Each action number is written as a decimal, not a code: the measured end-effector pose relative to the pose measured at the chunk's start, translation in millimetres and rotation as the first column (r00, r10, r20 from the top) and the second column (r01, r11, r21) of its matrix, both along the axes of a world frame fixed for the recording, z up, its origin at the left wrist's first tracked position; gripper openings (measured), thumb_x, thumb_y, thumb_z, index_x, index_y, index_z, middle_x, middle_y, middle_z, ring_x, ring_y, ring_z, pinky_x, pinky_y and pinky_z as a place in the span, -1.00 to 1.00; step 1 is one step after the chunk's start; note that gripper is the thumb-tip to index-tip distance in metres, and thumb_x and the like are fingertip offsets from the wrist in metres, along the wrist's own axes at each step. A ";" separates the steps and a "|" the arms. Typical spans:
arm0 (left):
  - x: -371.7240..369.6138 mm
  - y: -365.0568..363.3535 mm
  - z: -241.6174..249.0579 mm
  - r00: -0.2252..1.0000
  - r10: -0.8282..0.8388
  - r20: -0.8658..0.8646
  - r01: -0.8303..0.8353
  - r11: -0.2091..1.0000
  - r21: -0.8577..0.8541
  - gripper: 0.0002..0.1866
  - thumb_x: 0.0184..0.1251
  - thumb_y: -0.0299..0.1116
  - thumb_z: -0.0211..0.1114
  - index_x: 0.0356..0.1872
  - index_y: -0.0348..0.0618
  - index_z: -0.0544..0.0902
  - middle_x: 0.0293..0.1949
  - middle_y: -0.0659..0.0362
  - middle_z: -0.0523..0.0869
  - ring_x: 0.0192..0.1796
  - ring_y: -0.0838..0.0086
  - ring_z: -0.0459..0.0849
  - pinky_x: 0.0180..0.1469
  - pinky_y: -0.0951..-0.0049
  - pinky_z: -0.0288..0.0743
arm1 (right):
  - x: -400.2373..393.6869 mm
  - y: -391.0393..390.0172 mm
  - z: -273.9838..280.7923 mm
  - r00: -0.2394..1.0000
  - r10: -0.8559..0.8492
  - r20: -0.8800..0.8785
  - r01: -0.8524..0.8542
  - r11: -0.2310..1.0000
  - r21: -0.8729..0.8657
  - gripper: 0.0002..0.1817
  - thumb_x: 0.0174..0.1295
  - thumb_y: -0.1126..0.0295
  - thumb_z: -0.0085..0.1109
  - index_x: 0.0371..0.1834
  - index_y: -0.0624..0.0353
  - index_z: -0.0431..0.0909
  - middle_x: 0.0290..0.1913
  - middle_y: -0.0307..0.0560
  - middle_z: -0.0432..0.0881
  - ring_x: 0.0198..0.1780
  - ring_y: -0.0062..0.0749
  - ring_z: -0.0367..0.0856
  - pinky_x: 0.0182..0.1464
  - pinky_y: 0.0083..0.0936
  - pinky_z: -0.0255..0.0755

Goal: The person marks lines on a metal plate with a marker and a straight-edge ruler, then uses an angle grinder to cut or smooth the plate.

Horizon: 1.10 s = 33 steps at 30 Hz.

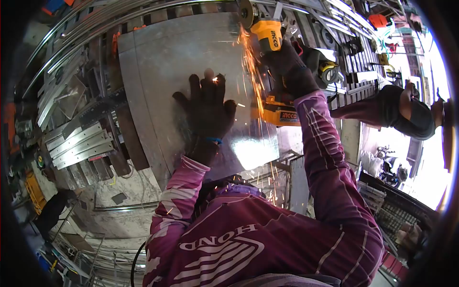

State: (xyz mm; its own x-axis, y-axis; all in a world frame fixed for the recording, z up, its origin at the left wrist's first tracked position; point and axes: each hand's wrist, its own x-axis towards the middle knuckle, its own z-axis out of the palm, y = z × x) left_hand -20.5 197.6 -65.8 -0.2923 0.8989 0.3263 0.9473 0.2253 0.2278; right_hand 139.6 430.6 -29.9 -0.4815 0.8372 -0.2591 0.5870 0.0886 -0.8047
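Note:
My left hand point(209, 110), in a dark glove, lies flat with fingers spread on a large grey metal sheet point(158, 62). My right hand point(289, 64), also gloved, is wrapped round a yellow angle grinder point(268, 36) at the sheet's far right edge. The grinder's disc point(246, 13) meets the sheet near its far edge, though the exact contact is hard to see. Orange sparks point(252, 67) stream from there back toward my body. A yellow block marked INGCO point(282, 115) shows below my right wrist, seemingly the grinder's battery end.
A tape measure point(330, 74) lies right of my right hand. Metal strips point(79, 146) and a dark steel square point(103, 107) lie on the left. Long metal bars point(95, 24) run along the far side. Another person point(406, 110) is at the right.

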 end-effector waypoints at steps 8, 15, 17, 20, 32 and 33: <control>1.4 -2.2 -0.9 1.000 -0.009 -0.022 0.006 0.994 -0.108 -0.33 0.37 0.16 -0.01 0.40 0.05 0.47 0.45 0.08 0.42 0.51 -0.04 0.26 0.22 -0.66 0.07 | 19.9 -14.1 -15.8 1.000 0.002 0.003 -0.003 0.995 0.098 -0.60 -0.04 0.39 0.55 -0.10 0.19 0.65 -0.23 -0.16 0.76 -0.20 -0.41 0.72 -0.19 -0.35 0.59; 1.1 -2.2 -4.8 0.999 -0.015 -0.032 0.014 1.000 -0.025 -0.33 0.28 0.12 0.13 0.37 0.03 0.49 0.40 0.08 0.46 0.48 -0.04 0.28 0.20 -0.62 0.09 | 22.6 -22.2 -10.0 0.967 0.200 0.159 -0.244 0.907 0.343 -0.60 -0.05 0.31 0.54 -0.15 0.20 0.66 -0.24 -0.17 0.76 -0.23 -0.40 0.72 -0.17 -0.31 0.61; 1.0 -1.9 -6.1 1.000 -0.016 -0.023 0.016 1.000 0.014 -0.32 0.27 0.12 0.15 0.37 0.03 0.49 0.39 0.08 0.46 0.47 -0.04 0.29 0.19 -0.60 0.10 | 19.6 -36.8 5.5 0.999 0.001 0.038 -0.006 0.990 0.144 -0.60 -0.08 0.35 0.54 -0.14 0.20 0.66 -0.23 -0.17 0.76 -0.20 -0.39 0.73 -0.14 -0.35 0.62; 0.4 -1.7 -7.0 1.000 -0.021 -0.011 0.021 1.000 0.010 -0.32 0.25 0.13 0.17 0.35 0.03 0.50 0.39 0.09 0.47 0.46 -0.03 0.30 0.18 -0.56 0.11 | 23.5 -42.6 7.8 0.990 -0.132 -0.056 0.123 0.981 -0.150 -0.59 -0.08 0.40 0.52 -0.10 0.20 0.66 -0.22 -0.17 0.76 -0.19 -0.38 0.73 -0.14 -0.37 0.62; 1.5 -3.8 -7.1 0.997 -0.022 -0.078 0.013 0.993 -0.114 -0.32 0.36 0.18 0.15 0.44 0.10 0.48 0.47 0.11 0.44 0.49 -0.02 0.27 0.22 -0.58 0.11 | 39.3 -72.7 -11.2 0.981 -0.123 -0.148 0.118 0.992 -0.045 -0.44 -0.02 0.33 0.61 0.07 0.19 0.60 -0.14 -0.12 0.77 -0.20 -0.38 0.74 -0.13 -0.37 0.63; 2.1 -3.5 -9.6 0.998 -0.015 -0.060 0.011 0.997 -0.071 -0.32 0.33 0.16 0.15 0.42 0.09 0.50 0.46 0.12 0.45 0.50 -0.02 0.25 0.23 -0.60 0.08 | 40.9 -75.2 -8.0 0.981 -0.125 -0.148 0.120 0.992 -0.045 -0.44 -0.02 0.33 0.61 0.07 0.19 0.60 -0.14 -0.12 0.77 -0.20 -0.38 0.74 -0.13 -0.37 0.63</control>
State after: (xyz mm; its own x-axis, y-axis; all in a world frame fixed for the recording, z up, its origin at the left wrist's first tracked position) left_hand -18.4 194.1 -75.4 -0.2621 0.9238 0.2790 0.9618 0.2263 0.1542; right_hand 180.5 355.4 -37.8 -0.4118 0.8836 -0.2227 0.4638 -0.0071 -0.8859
